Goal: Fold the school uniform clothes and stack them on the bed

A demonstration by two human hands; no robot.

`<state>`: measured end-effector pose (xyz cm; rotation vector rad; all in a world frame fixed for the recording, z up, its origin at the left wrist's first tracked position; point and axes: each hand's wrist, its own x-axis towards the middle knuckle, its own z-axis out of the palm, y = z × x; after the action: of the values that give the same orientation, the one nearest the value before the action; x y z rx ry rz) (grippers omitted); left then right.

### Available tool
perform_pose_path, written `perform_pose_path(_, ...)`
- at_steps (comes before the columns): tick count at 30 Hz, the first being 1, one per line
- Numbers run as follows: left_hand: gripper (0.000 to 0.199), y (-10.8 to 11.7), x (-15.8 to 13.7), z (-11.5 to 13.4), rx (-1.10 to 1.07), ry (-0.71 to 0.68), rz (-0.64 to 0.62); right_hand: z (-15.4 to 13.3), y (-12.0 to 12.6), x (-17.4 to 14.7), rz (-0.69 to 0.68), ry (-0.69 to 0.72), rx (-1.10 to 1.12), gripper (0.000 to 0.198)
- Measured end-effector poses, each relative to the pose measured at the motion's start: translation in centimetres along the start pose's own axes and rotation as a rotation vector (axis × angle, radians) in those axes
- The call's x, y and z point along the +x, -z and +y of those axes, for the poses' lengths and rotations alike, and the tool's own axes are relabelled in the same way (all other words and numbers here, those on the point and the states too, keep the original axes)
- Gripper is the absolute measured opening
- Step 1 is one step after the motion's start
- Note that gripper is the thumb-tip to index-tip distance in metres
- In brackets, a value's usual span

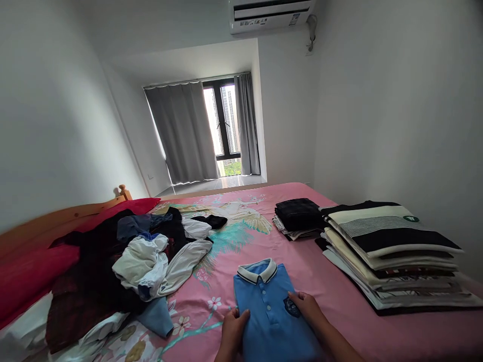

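With my left grip (234, 330) I pinch the left edge of a blue shirt (269, 329), and my right grip (308, 307) is closed on its right side, beside the dark badge (291, 308). This folded shirt is at the bottom centre of the frame, over the pink bedsheet (254, 244), with its white collar (268, 274) pointing away from me. At the right there is a tall stack of clothes (392, 261); just left of it, a smaller pile (299, 215). A loose heap (145, 264) occupies the lower left.
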<state>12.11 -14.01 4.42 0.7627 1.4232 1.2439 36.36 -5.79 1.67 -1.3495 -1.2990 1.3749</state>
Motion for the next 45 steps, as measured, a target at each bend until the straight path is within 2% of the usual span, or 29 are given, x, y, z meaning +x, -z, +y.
perform_pose_path(10, 0.047, 0.3, 0.8, -1.2, -0.028, 0.005, -0.002, 0.2, 0.2, 0.1, -0.035, -0.008, 0.038, 0.041)
perform_pose_path(25, 0.049, 0.7, 1.6, -1.8, -0.094, 0.102, -0.013, 0.2, 0.1, 0.1, -0.035, -0.030, 0.052, 0.041)
perform_pose_path(39, 0.044, 0.2, 0.2, -0.1, -0.170, 0.177, -0.051, 0.1, 0.1, 0.2, -0.038, -0.049, 0.100, 0.037)
perform_pose_path(45, 0.040, 0.3, -0.5, 1.2, -0.148, 0.234, -0.037, -1.6, 0.2, -0.3, -0.159, -0.151, 0.224, 0.036)
